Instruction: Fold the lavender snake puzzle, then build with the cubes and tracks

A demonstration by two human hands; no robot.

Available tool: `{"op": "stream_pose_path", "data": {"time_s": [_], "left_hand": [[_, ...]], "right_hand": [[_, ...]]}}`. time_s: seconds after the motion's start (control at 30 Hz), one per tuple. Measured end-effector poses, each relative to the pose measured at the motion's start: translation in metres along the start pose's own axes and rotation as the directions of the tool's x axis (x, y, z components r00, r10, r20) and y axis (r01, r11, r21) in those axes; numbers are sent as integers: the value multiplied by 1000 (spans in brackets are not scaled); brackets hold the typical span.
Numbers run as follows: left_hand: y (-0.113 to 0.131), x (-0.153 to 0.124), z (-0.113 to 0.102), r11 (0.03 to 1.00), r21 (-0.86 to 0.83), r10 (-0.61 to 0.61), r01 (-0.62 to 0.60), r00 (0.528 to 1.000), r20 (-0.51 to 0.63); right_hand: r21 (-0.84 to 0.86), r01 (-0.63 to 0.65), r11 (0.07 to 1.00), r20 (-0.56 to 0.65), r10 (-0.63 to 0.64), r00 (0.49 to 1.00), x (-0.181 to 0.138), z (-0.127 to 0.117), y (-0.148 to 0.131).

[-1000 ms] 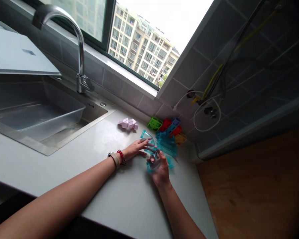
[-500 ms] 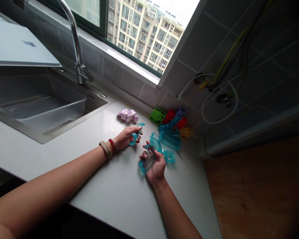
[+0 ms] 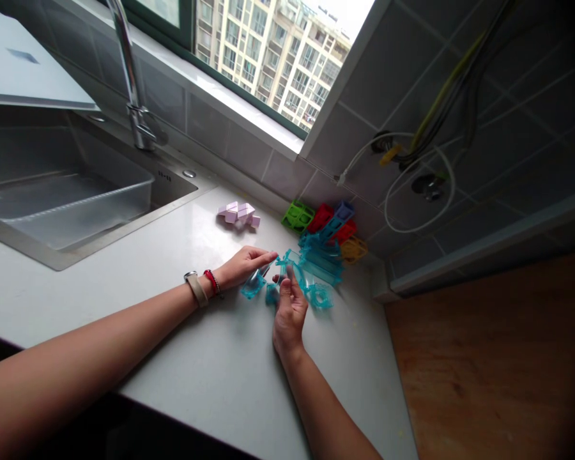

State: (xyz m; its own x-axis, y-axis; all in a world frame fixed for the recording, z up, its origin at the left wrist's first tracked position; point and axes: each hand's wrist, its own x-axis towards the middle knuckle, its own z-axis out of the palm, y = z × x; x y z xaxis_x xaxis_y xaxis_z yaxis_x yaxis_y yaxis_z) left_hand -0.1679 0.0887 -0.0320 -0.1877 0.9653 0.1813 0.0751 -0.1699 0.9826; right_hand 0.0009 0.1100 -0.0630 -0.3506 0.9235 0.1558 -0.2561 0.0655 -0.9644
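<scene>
My left hand (image 3: pixel 242 265) rests on the white counter (image 3: pixel 211 364) with its fingers closed round a clear teal plastic piece (image 3: pixel 253 284). My right hand (image 3: pixel 289 308) is just to its right, fingers pinched on a second teal piece (image 3: pixel 271 292), and the two pieces sit end to end between my hands. Behind my fingers lies a heap of more teal pieces (image 3: pixel 322 271).
Green (image 3: pixel 298 216), red (image 3: pixel 320 218), blue and yellow (image 3: pixel 353 249) blocks are piled in the tiled corner. Pink blocks (image 3: pixel 238 213) lie nearer the sink (image 3: pixel 67 211) with its tap (image 3: pixel 134 96). White cables (image 3: pixel 412 185) hang on the right wall. The wooden floor (image 3: pixel 498 358) shows past the counter's right edge.
My left hand has come down from a raised grip to the counter with its teal piece. My right hand has turned over and moved left, bringing its piece against it.
</scene>
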Motion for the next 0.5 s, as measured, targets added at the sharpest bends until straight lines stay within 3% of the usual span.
{"op": "stream_pose_path", "data": {"time_s": [0.13,0.3,0.5], "left_hand": [[-1,0,1,998,-65,-16,15,1000,-21],[-2,4,-1,954,-287,-120,80,985,-125],[-2,6,-5,913,-397,-178,92,966,-187]], "right_hand": [[37,-42,998,47,40,998,-2,1,-5],[265,-284,922,274,210,938,-4,1,-19],[293,-381,877,336,279,900,1,-2,-25]]}}
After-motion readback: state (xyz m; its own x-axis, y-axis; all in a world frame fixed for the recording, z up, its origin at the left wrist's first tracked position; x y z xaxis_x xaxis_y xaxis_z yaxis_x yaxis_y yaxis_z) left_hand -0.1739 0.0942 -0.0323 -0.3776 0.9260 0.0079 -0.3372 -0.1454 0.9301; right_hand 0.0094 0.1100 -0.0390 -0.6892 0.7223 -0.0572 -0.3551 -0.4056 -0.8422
